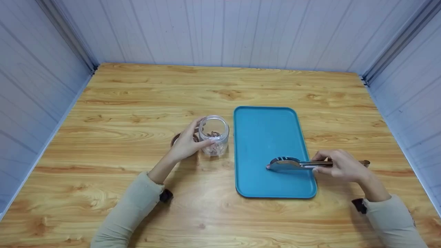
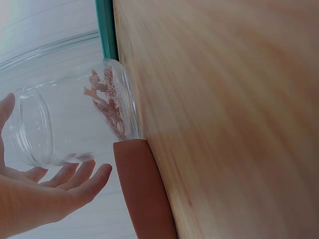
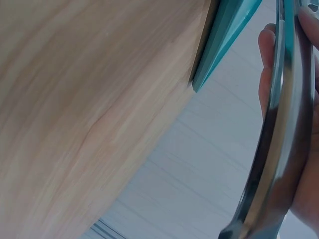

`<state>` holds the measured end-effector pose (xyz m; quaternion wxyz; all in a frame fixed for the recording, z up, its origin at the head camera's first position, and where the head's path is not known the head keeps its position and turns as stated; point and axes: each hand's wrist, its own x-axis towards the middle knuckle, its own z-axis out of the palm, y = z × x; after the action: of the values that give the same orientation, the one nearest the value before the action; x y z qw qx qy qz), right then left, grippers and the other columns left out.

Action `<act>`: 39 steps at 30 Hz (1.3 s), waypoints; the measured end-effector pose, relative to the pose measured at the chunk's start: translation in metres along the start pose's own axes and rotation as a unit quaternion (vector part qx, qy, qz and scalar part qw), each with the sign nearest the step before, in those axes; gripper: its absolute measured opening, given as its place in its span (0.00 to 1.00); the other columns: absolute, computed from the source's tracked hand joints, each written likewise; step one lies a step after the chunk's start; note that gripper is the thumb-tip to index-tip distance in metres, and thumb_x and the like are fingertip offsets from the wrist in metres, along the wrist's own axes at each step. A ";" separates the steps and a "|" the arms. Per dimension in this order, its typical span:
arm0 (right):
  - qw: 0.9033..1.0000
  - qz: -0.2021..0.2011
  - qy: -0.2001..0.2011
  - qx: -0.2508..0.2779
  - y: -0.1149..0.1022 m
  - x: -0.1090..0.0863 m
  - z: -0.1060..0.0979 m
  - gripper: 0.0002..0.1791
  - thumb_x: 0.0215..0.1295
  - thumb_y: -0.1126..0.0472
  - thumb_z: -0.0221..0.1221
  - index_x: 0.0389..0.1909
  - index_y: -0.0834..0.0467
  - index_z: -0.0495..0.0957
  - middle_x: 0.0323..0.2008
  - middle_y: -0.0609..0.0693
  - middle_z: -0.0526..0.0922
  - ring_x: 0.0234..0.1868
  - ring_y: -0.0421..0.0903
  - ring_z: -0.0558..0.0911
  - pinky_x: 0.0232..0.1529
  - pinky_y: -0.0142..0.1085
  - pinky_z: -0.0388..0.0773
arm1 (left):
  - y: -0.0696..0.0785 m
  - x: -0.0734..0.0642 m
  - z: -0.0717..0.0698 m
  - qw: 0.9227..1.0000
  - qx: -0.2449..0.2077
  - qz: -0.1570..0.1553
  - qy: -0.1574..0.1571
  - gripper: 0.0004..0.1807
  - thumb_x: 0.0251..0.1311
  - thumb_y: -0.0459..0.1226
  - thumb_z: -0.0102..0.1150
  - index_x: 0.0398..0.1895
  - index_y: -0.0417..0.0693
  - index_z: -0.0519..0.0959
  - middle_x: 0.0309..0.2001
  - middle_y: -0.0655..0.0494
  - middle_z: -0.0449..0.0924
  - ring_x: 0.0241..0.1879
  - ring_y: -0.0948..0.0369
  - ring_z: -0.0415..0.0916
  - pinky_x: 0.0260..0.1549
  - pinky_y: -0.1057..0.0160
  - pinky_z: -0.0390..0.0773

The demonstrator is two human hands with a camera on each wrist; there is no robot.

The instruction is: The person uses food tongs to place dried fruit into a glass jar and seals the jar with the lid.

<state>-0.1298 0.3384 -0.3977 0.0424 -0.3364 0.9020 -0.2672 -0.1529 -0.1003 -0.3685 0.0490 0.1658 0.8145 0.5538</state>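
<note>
My left hand (image 1: 187,144) holds a clear jar (image 1: 223,141) upright on the table, thumb on the near side and fingers on the far left. Several reddish-brown pieces (image 2: 108,102), like wrapped or dried bits, lie at its bottom; its mouth is uncovered. A brown lid (image 2: 144,189) lies against the jar's left side, partly hidden by that hand in the head view. Metal tongs (image 1: 286,163) are gripped by my right hand (image 1: 339,165), thumb and fingers on opposite arms. The tong tips are low over the blue tray (image 1: 268,134), with a small reddish piece (image 1: 268,166) at them.
The tray lies just right of the jar on a wood-grain table (image 1: 155,89). Pale panelled walls (image 1: 220,34) close off the back and both sides. A dark strap piece (image 1: 166,195) shows at the left wrist, and another at the right.
</note>
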 end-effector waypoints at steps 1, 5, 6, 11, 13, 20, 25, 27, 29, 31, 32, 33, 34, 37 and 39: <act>1.000 0.000 0.000 0.003 0.000 0.000 -0.001 0.08 0.51 0.63 0.63 0.31 0.49 0.76 0.28 0.38 0.78 0.26 0.35 0.75 0.24 0.33 0.72 | 0.000 0.000 0.000 1.000 0.001 -0.001 0.001 0.39 0.48 0.34 0.64 0.62 0.35 0.55 0.56 0.38 0.62 0.53 0.46 0.63 0.48 0.50 0.64; 1.000 -0.003 0.002 0.017 0.001 0.004 -0.004 0.08 0.52 0.64 0.63 0.32 0.51 0.77 0.28 0.39 0.78 0.26 0.37 0.75 0.23 0.31 0.71 | 0.000 0.000 0.000 1.000 0.006 -0.003 0.003 0.39 0.48 0.35 0.64 0.62 0.35 0.56 0.56 0.39 0.63 0.53 0.47 0.63 0.49 0.51 0.64; 1.000 -0.004 0.002 0.020 0.000 0.005 -0.005 0.08 0.52 0.64 0.63 0.32 0.51 0.77 0.28 0.39 0.78 0.26 0.37 0.75 0.22 0.31 0.70 | 0.000 0.000 0.000 1.000 0.007 -0.003 0.003 0.39 0.48 0.35 0.64 0.62 0.35 0.56 0.56 0.39 0.63 0.52 0.47 0.63 0.49 0.52 0.64; 1.000 -0.008 0.004 0.026 -0.002 0.013 -0.011 0.07 0.53 0.64 0.62 0.33 0.52 0.77 0.28 0.40 0.77 0.23 0.37 0.73 0.19 0.30 0.69 | 0.001 0.000 0.000 1.000 0.005 0.002 0.001 0.39 0.48 0.34 0.64 0.62 0.35 0.56 0.55 0.39 0.63 0.52 0.47 0.63 0.49 0.53 0.64; 1.000 -0.009 0.010 0.023 -0.003 0.017 -0.013 0.07 0.52 0.64 0.62 0.32 0.52 0.77 0.27 0.40 0.77 0.22 0.37 0.72 0.19 0.31 0.69 | 0.001 0.000 0.000 1.000 0.004 0.003 -0.001 0.39 0.48 0.34 0.64 0.62 0.34 0.56 0.56 0.38 0.63 0.52 0.47 0.63 0.49 0.52 0.64; 0.999 -0.006 0.023 0.032 -0.008 0.034 -0.018 0.06 0.52 0.63 0.62 0.31 0.54 0.77 0.27 0.41 0.77 0.23 0.38 0.73 0.20 0.31 0.71 | 0.001 0.000 -0.001 1.000 0.000 0.001 -0.001 0.39 0.48 0.34 0.64 0.62 0.35 0.55 0.56 0.39 0.63 0.53 0.47 0.62 0.49 0.52 0.64; 0.999 -0.009 0.026 0.045 -0.013 0.048 -0.021 0.06 0.53 0.63 0.62 0.32 0.55 0.76 0.28 0.43 0.77 0.23 0.38 0.73 0.21 0.31 0.71 | 0.000 -0.001 -0.001 1.000 -0.001 -0.001 0.001 0.39 0.48 0.34 0.64 0.62 0.35 0.55 0.56 0.39 0.63 0.53 0.47 0.62 0.49 0.53 0.65; 0.999 -0.013 0.030 0.040 -0.016 0.053 -0.022 0.06 0.53 0.63 0.62 0.32 0.55 0.76 0.28 0.42 0.77 0.23 0.38 0.74 0.22 0.31 0.72 | 0.000 -0.001 -0.001 1.000 -0.002 -0.002 0.002 0.39 0.48 0.34 0.64 0.62 0.35 0.55 0.55 0.38 0.63 0.53 0.47 0.63 0.48 0.53 0.65; 0.999 -0.017 0.034 0.034 -0.018 0.059 -0.023 0.07 0.52 0.62 0.62 0.33 0.55 0.77 0.28 0.42 0.77 0.25 0.38 0.74 0.24 0.32 0.73 | 0.000 -0.001 -0.001 1.000 -0.002 -0.003 0.002 0.39 0.48 0.34 0.64 0.62 0.35 0.55 0.55 0.38 0.63 0.53 0.46 0.62 0.48 0.52 0.65; 0.999 -0.021 0.036 0.032 -0.020 0.064 -0.024 0.07 0.53 0.62 0.62 0.33 0.55 0.77 0.29 0.42 0.77 0.26 0.38 0.75 0.25 0.32 0.74 | 0.000 -0.001 -0.001 1.000 -0.002 -0.003 0.001 0.39 0.48 0.34 0.64 0.62 0.35 0.55 0.56 0.38 0.62 0.53 0.46 0.62 0.49 0.52 0.64; 0.999 -0.022 0.036 0.033 -0.022 0.066 -0.025 0.07 0.53 0.62 0.62 0.34 0.55 0.77 0.29 0.42 0.77 0.26 0.38 0.75 0.26 0.32 0.74 | 0.000 -0.001 -0.001 1.000 -0.001 -0.004 0.001 0.39 0.48 0.34 0.64 0.62 0.35 0.55 0.56 0.38 0.62 0.53 0.47 0.62 0.49 0.52 0.64; 0.998 -0.026 0.037 0.034 -0.023 0.069 -0.026 0.07 0.53 0.62 0.62 0.34 0.55 0.77 0.29 0.43 0.77 0.26 0.38 0.75 0.26 0.32 0.74 | 0.000 -0.001 -0.001 1.000 0.001 -0.004 0.001 0.39 0.48 0.34 0.64 0.63 0.35 0.55 0.56 0.38 0.62 0.53 0.47 0.62 0.50 0.52 0.64; 0.998 -0.030 0.040 0.033 -0.029 0.071 -0.028 0.07 0.53 0.63 0.62 0.34 0.57 0.77 0.29 0.44 0.77 0.26 0.39 0.76 0.26 0.33 0.75 | 0.000 -0.001 -0.001 1.000 0.002 -0.004 0.000 0.39 0.48 0.34 0.64 0.63 0.35 0.55 0.56 0.38 0.62 0.53 0.47 0.62 0.50 0.53 0.64; 0.997 -0.046 0.044 0.034 -0.032 0.078 -0.030 0.07 0.53 0.64 0.62 0.34 0.58 0.77 0.29 0.44 0.78 0.27 0.39 0.76 0.26 0.32 0.75 | 0.001 0.000 0.000 1.000 0.005 -0.003 0.001 0.40 0.48 0.34 0.64 0.62 0.35 0.55 0.56 0.39 0.62 0.53 0.48 0.63 0.50 0.54 0.64; 0.997 -0.054 0.044 0.038 -0.034 0.082 -0.031 0.07 0.53 0.65 0.62 0.33 0.58 0.77 0.28 0.45 0.78 0.26 0.39 0.76 0.26 0.32 0.74 | 0.002 -0.001 0.000 1.000 0.005 -0.002 0.002 0.39 0.48 0.34 0.64 0.62 0.35 0.56 0.56 0.39 0.63 0.53 0.48 0.63 0.50 0.54 0.64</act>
<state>-0.1813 0.2795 -0.3452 0.0008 -0.3703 0.8727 -0.3181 -0.1519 -0.0998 -0.3672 0.0474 0.1633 0.8177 0.5500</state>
